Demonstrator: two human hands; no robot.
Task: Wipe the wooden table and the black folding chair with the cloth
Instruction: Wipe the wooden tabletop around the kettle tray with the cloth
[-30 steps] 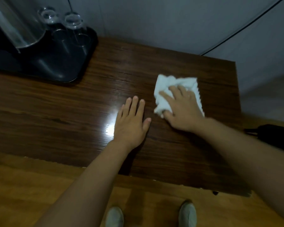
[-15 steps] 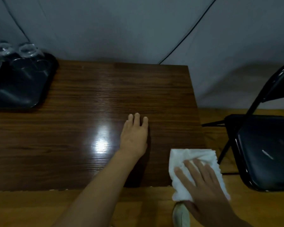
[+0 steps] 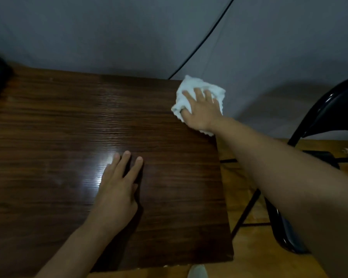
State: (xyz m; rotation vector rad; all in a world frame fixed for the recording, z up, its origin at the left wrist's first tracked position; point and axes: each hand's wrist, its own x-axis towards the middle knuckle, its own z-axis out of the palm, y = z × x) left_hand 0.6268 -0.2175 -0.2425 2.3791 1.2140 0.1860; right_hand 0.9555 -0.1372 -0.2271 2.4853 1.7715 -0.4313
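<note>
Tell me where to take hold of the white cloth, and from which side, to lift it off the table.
Pinch the bunched fold of the white cloth that shows beyond the right hand, coming from above. The cloth lies crumpled at the wooden table's far right corner, spilling over the right edge, so that raised fold probably gives the best purchase. The left hand lies flat, free to steady.

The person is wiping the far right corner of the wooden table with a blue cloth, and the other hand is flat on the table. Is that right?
Nearly. The cloth is white, not blue, as the head view shows. The rest holds: the right hand presses it on the far right corner of the wooden table, and the left hand lies flat on the table.
</note>
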